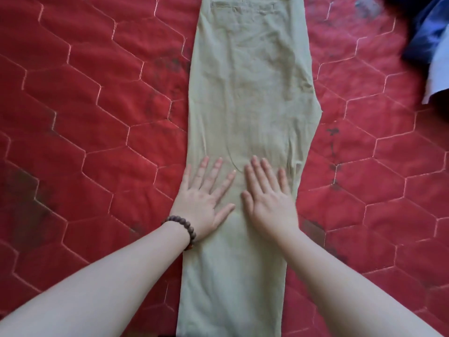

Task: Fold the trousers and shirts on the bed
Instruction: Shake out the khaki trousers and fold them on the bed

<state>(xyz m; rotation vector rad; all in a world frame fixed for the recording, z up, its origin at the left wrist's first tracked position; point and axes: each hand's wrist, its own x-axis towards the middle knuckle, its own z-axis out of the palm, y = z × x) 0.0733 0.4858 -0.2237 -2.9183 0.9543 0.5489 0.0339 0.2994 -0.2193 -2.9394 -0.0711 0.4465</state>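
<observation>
The trousers are laid flat on the red quilted bed, already doubled leg over leg into one long strip. Their long axis is run from 6 o'clock to 12 o'clock, straight away from the person: the waistband and a back pocket are seen at the 12 o'clock end, while the leg end is cut off by the frame edge at 6 o'clock. The crotch point is turned toward 3 o'clock.

Both hands are placed on the strip about midway along it, side by side and almost touching. The left hand is spread open, palm down, near the 9 o'clock edge of the cloth; a beaded bracelet is worn on that wrist. The right hand is likewise opened flat, toward the 3 o'clock edge. Nothing is gripped by either; the cloth is only pressed.

Neither hand is nearer the work; both are set level across the strip. A fold across the long axis is judged to come next, so one end would have to be carried along the 6–12 line. Blue garments, presumably shirts, are heaped at 2 o'clock, well apart.
</observation>
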